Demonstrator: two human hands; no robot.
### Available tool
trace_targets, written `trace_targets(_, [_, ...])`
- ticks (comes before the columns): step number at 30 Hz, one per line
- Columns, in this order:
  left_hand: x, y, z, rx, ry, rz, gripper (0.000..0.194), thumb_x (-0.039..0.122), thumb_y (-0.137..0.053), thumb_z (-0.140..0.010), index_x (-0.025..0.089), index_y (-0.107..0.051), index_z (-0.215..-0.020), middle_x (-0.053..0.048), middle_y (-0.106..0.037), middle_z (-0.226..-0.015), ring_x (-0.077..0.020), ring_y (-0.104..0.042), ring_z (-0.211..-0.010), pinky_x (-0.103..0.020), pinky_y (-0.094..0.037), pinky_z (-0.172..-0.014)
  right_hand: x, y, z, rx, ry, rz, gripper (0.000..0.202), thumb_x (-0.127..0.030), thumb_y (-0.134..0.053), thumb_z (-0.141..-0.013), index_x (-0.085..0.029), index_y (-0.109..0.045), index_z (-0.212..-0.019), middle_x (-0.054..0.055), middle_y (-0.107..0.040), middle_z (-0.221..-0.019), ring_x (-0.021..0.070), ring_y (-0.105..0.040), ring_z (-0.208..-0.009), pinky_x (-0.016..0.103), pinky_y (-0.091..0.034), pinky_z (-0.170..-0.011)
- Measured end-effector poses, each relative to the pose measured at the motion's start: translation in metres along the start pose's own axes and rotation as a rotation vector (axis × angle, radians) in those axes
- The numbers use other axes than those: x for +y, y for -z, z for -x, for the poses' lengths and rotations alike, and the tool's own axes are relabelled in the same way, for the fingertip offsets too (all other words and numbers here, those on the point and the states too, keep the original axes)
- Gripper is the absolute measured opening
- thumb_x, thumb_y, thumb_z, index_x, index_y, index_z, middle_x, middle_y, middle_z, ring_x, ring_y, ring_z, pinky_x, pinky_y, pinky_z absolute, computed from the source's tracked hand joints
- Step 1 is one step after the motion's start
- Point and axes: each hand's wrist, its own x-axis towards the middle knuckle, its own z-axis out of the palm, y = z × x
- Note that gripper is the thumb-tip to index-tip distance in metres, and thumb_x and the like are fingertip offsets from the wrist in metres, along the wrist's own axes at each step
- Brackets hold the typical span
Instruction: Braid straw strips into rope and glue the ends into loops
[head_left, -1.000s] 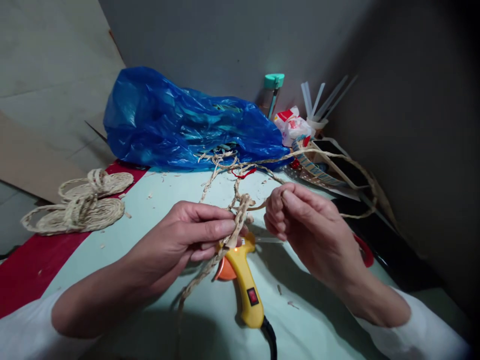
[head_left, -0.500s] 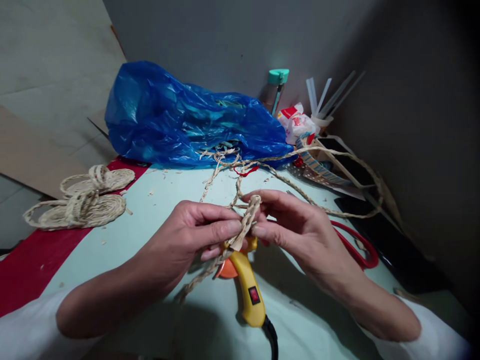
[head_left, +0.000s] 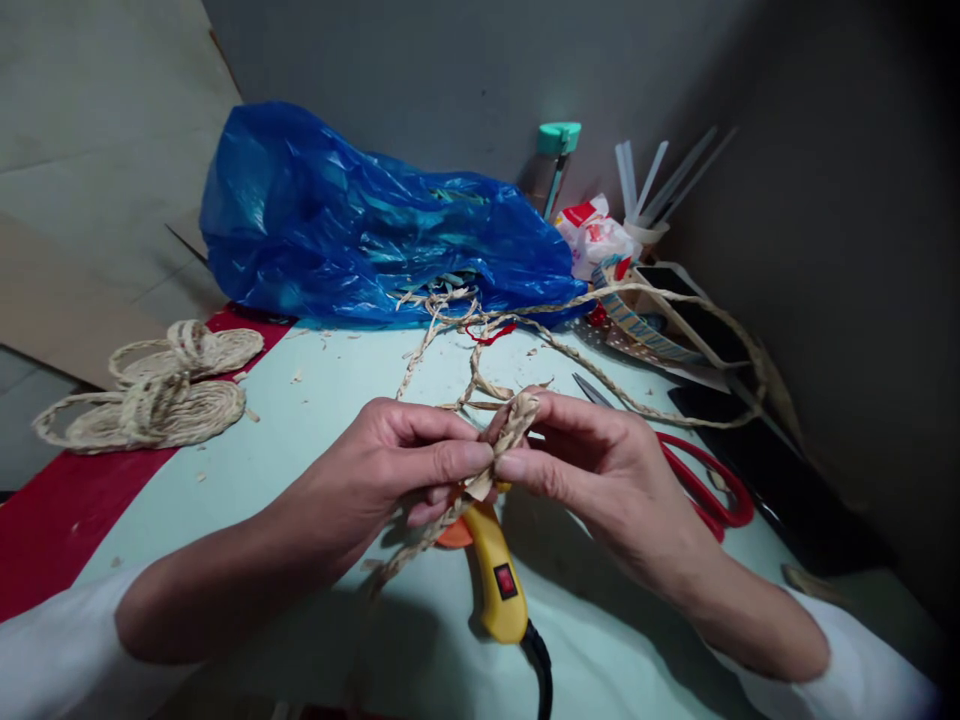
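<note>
Between my two hands is a pale braided straw cord [head_left: 513, 428], folded back on itself into a narrow doubled strip. My left hand [head_left: 420, 460] pinches it from the left with thumb and fingers. From the right, my right hand [head_left: 585, 450] pinches the same strip, its thumb close to the left thumb. One tail of the cord hangs down toward the lower left. Just below the hands lies a yellow hot glue gun [head_left: 497, 580] with a red switch and an orange part; its front end is hidden behind my fingers.
Two small woven straw sandals [head_left: 157, 410] lie at the left by a red strip. A blue plastic bag [head_left: 360, 230] fills the back. Red-handled scissors [head_left: 705, 480] rest at the right, near a long loop of braid [head_left: 577, 355] and a cup of glue sticks [head_left: 645, 232].
Both hands have shifted slightly right with the braid still pinched, and the thumbs are closer together. The view has tilted a little, and the scissors' blade tip now shows more.
</note>
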Motion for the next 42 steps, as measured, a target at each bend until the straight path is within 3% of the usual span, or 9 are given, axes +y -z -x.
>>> trace_targets(4, [0.003,0.001,0.001,-0.064,0.055,0.071,0.018,0.028,-0.070,-0.082,0.011,-0.073,-0.075,0.001,-0.052,-0.059,-0.0043,-0.040,-0.051,-0.015,-0.042,-0.050,0.001,0.004,0.000,-0.053,0.004,-0.076,0.003,-0.020,-0.071,-0.085,-0.018,-0.069,-0.083,-0.001,-0.063,-0.079,0.0097,-0.058,-0.073,0.020,-0.049,-0.069])
trace_targets(10, [0.007,0.004,0.000,-0.110,0.099,0.050,0.020,0.026,-0.065,-0.086,0.011,-0.073,-0.076,0.002,-0.046,-0.056,-0.0041,-0.041,-0.050,-0.013,-0.040,-0.048,0.001,0.007,-0.002,-0.112,0.037,-0.030,0.005,-0.018,-0.064,-0.090,-0.016,-0.066,-0.086,0.000,-0.064,-0.082,0.0106,-0.059,-0.076,0.022,-0.049,-0.071])
trace_targets(18, [0.006,0.006,-0.001,-0.051,0.010,-0.147,0.021,0.022,-0.069,-0.081,0.013,-0.068,-0.062,0.003,-0.046,-0.051,-0.0040,-0.038,-0.047,-0.017,-0.029,-0.045,0.001,-0.002,0.007,0.072,0.279,0.423,0.007,-0.019,-0.063,-0.089,-0.017,-0.062,-0.083,0.001,-0.059,-0.080,0.0126,-0.056,-0.073,0.027,-0.046,-0.067])
trace_targets(26, [0.009,0.005,-0.001,-0.096,-0.033,-0.175,0.018,0.022,-0.068,-0.083,0.013,-0.071,-0.068,0.003,-0.049,-0.055,-0.0042,-0.038,-0.049,-0.018,-0.028,-0.048,0.001,-0.003,0.006,0.084,0.240,0.285,0.003,-0.019,-0.066,-0.087,-0.020,-0.064,-0.090,0.000,-0.059,-0.083,0.0121,-0.057,-0.074,0.025,-0.049,-0.068])
trace_targets(28, [0.009,0.004,0.000,-0.104,-0.036,-0.155,0.016,0.021,-0.067,-0.083,0.013,-0.072,-0.071,0.003,-0.050,-0.056,-0.0032,-0.036,-0.048,-0.018,-0.028,-0.048,0.001,-0.001,0.004,0.048,0.156,0.141,0.029,-0.022,-0.068,-0.086,-0.027,-0.063,-0.114,0.000,-0.062,-0.089,0.0135,-0.059,-0.078,0.026,-0.052,-0.071])
trace_targets(30, [0.009,0.004,0.001,-0.079,-0.044,-0.131,0.014,0.021,-0.067,-0.083,0.012,-0.073,-0.074,0.003,-0.051,-0.058,-0.0021,-0.035,-0.048,-0.017,-0.026,-0.047,0.001,0.002,0.003,0.014,0.086,0.024,0.060,-0.028,-0.071,-0.085,-0.035,-0.047,-0.139,0.000,-0.062,-0.093,0.0149,-0.060,-0.081,0.029,-0.054,-0.074])
trace_targets(32, [0.009,0.003,0.001,-0.037,-0.047,-0.100,0.012,0.022,-0.070,-0.081,0.012,-0.073,-0.074,0.002,-0.052,-0.061,-0.0016,-0.034,-0.048,-0.016,-0.024,-0.046,0.002,0.004,0.002,0.009,0.063,-0.014,0.073,-0.032,-0.074,-0.082,-0.036,-0.038,-0.146,0.000,-0.062,-0.091,0.0150,-0.060,-0.080,0.030,-0.055,-0.075])
trace_targets(37, [0.006,0.001,-0.001,0.023,-0.029,0.009,0.013,0.022,-0.075,-0.075,0.011,-0.072,-0.070,0.002,-0.054,-0.058,-0.0020,-0.037,-0.046,-0.016,-0.026,-0.044,0.001,0.003,0.002,-0.038,0.089,0.157,0.033,-0.027,-0.072,-0.085,-0.033,-0.070,-0.118,0.001,-0.066,-0.099,0.0169,-0.062,-0.095,0.031,-0.052,-0.086])
trace_targets(42, [0.000,0.001,-0.005,0.035,-0.031,-0.020,0.017,0.023,-0.074,-0.078,0.010,-0.070,-0.067,0.004,-0.047,-0.047,-0.0024,-0.037,-0.043,-0.015,-0.026,-0.042,0.000,0.000,0.001,0.041,0.206,0.309,0.018,-0.021,-0.071,-0.085,-0.031,-0.078,-0.099,0.001,-0.071,-0.093,0.0161,-0.062,-0.091,0.028,-0.052,-0.080])
